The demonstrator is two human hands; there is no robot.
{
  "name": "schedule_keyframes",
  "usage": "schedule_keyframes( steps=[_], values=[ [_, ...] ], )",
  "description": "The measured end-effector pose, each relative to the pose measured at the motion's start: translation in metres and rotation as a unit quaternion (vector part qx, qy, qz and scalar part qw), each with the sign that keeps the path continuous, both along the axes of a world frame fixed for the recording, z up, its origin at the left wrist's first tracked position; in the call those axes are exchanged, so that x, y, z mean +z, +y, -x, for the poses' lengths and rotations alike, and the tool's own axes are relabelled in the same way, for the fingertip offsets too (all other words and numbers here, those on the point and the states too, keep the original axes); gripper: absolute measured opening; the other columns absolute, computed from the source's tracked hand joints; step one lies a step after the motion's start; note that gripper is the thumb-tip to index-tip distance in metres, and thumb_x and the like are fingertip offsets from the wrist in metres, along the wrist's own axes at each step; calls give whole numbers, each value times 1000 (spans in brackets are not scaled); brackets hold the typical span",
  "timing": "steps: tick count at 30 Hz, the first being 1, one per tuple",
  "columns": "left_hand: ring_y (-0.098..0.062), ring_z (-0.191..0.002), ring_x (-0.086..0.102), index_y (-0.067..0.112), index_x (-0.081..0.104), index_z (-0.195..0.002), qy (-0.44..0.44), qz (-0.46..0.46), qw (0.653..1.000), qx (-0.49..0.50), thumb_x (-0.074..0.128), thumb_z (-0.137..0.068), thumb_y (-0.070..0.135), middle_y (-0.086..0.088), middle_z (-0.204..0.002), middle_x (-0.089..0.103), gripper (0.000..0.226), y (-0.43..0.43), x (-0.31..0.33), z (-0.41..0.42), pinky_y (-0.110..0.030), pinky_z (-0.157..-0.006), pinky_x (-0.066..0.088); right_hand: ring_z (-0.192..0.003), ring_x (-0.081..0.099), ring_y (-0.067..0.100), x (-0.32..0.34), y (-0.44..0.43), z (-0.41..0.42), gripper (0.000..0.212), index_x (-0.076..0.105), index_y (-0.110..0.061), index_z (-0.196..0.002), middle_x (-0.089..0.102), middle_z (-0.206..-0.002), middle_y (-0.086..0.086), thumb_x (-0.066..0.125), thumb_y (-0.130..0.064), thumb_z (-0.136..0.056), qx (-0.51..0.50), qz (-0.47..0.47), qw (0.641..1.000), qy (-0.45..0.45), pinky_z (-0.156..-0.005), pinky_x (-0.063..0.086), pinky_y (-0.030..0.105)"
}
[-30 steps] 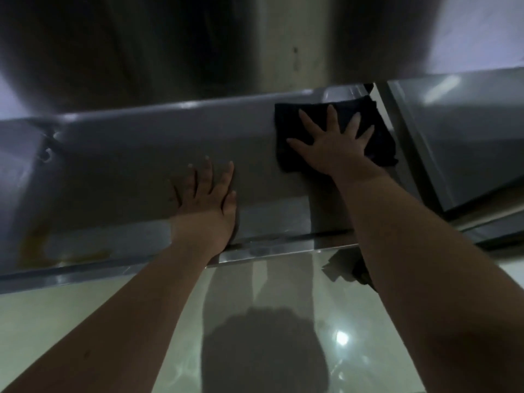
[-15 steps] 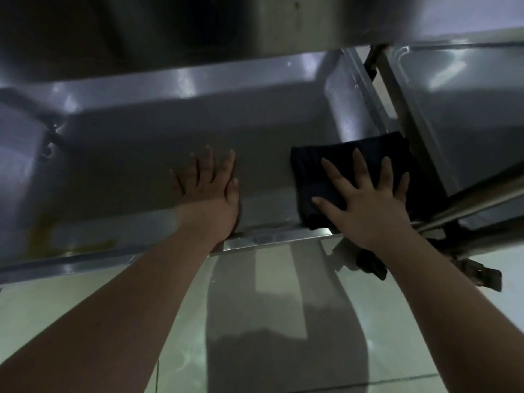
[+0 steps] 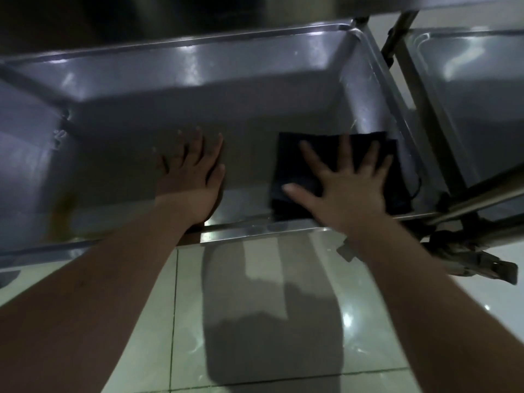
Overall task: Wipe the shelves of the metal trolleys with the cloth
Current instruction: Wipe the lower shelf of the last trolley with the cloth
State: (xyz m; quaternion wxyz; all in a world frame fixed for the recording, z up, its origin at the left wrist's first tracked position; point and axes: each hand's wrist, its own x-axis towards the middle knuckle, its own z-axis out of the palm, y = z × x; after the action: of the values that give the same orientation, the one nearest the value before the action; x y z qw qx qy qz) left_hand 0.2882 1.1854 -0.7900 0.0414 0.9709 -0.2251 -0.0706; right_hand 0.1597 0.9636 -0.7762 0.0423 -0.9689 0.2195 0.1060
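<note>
- Right hand (image 3: 344, 185): fingers spread, pressed flat on the dark cloth (image 3: 292, 163).
- Cloth: lies on the metal trolley shelf (image 3: 249, 114), near its front right corner.
- Left hand (image 3: 191, 177): fingers straight, close together, flat on the shelf beside its front edge.

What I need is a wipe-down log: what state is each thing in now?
cloth: spread flat on the shelf, near its right end.
right hand: fingers spread, pressing the cloth.
left hand: flat on the shelf, holding nothing.
shelf: yellowish stain at its front left corner.
</note>
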Motion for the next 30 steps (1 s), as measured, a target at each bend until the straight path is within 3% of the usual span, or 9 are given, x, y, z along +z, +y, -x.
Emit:
schedule_keyframes(
  steps=[4,7,11,15,21,24,30],
  values=[
    [-28,-152,-12,38,3,-158,-11,5,1000,7,24,-106,38,5,-167,-6,56,6,-3,-1,-59,-118,-11,-141,-23,55,-1,60,-21,77,-17,-65,-141,-29,-160,9,10,-92,-74,67,-23,997,21,-107,-13,73],
    [-32,-152,-10,42,3,-157,-4,-2,1000,11,24,-105,40,4,-167,-6,56,4,-2,-2,-57,-118,-12,-145,-15,50,-6,17,-10,76,-10,-68,-141,-19,-164,0,10,-94,-72,72,-2,997,-18,-112,-10,69],
    [-30,-152,-7,43,0,-156,-8,-8,1000,7,23,-104,42,5,-167,-7,57,0,-5,-5,-55,-120,-7,-147,-16,45,0,-69,-2,85,-6,-69,-140,-11,-165,-7,6,-98,-62,-32,7,999,15,-115,-8,66],
    [-31,-152,-5,40,1,-157,-9,-5,1000,8,22,-105,41,4,-167,-5,56,0,-8,-4,-55,-121,-3,-144,-18,50,-3,-64,-33,83,-6,-62,-147,-13,-165,0,10,-94,-72,-76,32,996,26,-113,-10,68],
    [-32,-153,2,29,7,-159,-17,-1,1000,8,12,-94,47,1,-167,4,68,9,-7,-3,-57,-120,-1,-143,-15,54,-8,38,-114,80,0,-59,-149,-9,-166,6,19,-91,-77,90,2,995,-38,-111,-13,68],
    [-31,-153,3,30,10,-159,-19,-4,1000,16,17,-100,45,3,-167,5,61,11,-8,-4,-56,-120,-1,-146,-12,48,-12,5,-122,77,3,-60,-148,-4,-166,-2,21,-89,-80,132,4,990,-44,-115,-10,64],
    [-29,-153,-1,35,3,-158,-17,-16,1000,18,17,-102,44,6,-167,-2,58,2,-10,-4,-56,-120,-2,-148,-9,45,-2,-116,-100,77,7,-56,-150,0,-166,-5,19,-87,-81,-24,31,999,-9,-117,-7,62]
  ],
)
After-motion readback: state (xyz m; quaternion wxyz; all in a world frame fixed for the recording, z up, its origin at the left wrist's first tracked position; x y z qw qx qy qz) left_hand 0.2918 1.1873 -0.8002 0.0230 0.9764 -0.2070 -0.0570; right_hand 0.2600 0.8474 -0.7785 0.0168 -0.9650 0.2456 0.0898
